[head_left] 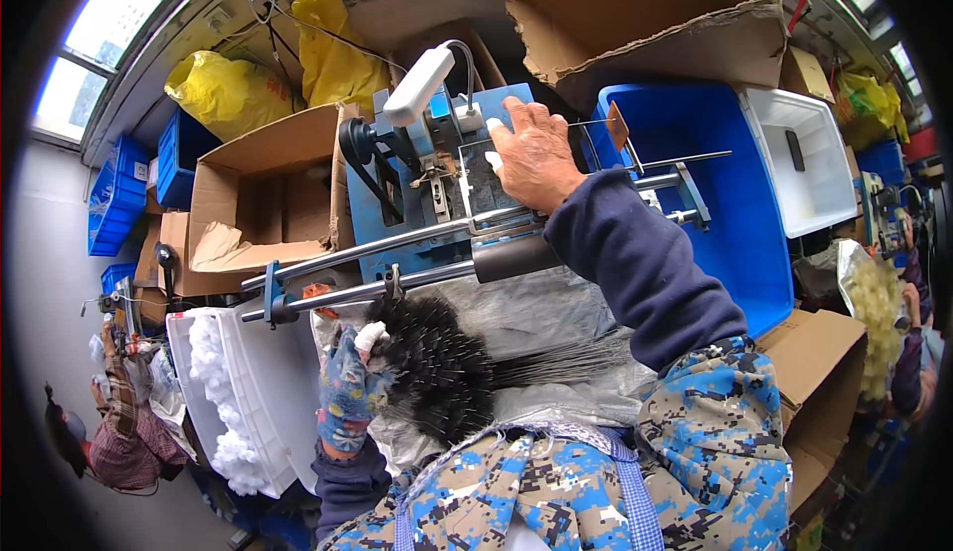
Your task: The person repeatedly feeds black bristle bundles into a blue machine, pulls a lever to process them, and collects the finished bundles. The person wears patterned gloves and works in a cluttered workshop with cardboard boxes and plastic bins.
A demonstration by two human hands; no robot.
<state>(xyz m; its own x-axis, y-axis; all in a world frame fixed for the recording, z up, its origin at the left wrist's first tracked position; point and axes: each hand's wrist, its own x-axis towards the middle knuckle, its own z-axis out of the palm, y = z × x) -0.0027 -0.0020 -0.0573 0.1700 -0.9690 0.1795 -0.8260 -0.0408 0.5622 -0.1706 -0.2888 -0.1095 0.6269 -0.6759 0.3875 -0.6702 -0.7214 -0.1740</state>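
My right hand (537, 157), bare with white wraps on some fingertips, reaches over the blue bench machine (407, 228). Its fingers are drawn together around a thin metal wire (590, 123) that shows on both sides of the hand. My left hand (349, 394), in a stained colourful glove with a white-wrapped fingertip, is closed at the left edge of a heap of black bristle brushes (433, 367). What its fingers hold is hidden. Long thin wire stems (566, 360) run right from the heap across a grey sheet (541, 303).
Steel guide rods (387, 251) cross the machine's front. A white lamp-like bar (419, 86) hangs above it. Right stand a blue bin (735, 253) and white tray (809, 179); left, a cardboard box (268, 134) and white bin (283, 407). Other people (134, 432) work at both sides.
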